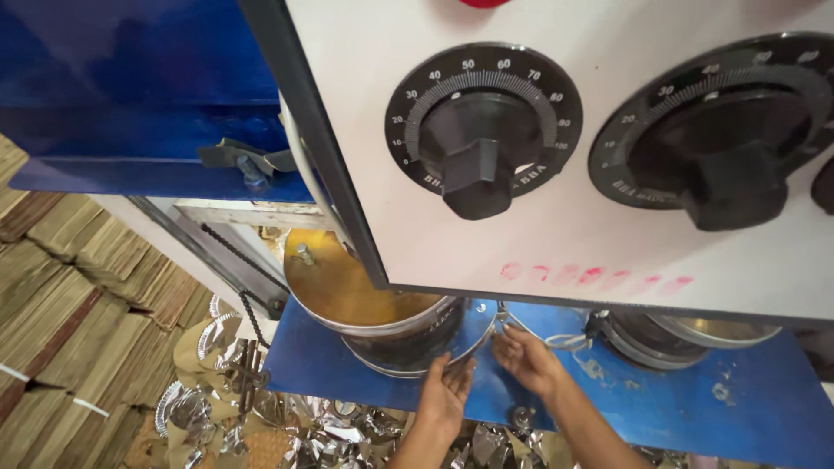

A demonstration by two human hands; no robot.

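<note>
Both hands at round metal die [408, 334] on blue plate [347, 365].

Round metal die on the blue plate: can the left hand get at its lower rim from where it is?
Probably yes. The left hand already lies against the front lower rim of the round metal die, fingers spread, with nothing between them. The white control panel overhangs only the die's top.

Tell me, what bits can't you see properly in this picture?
- Head view: the white control panel hides the tops of both round metal dies.
- The right dial is cut off by the frame edge.
- Left hand and right hand: whatever the fingertips touch is too small to tell.
</note>
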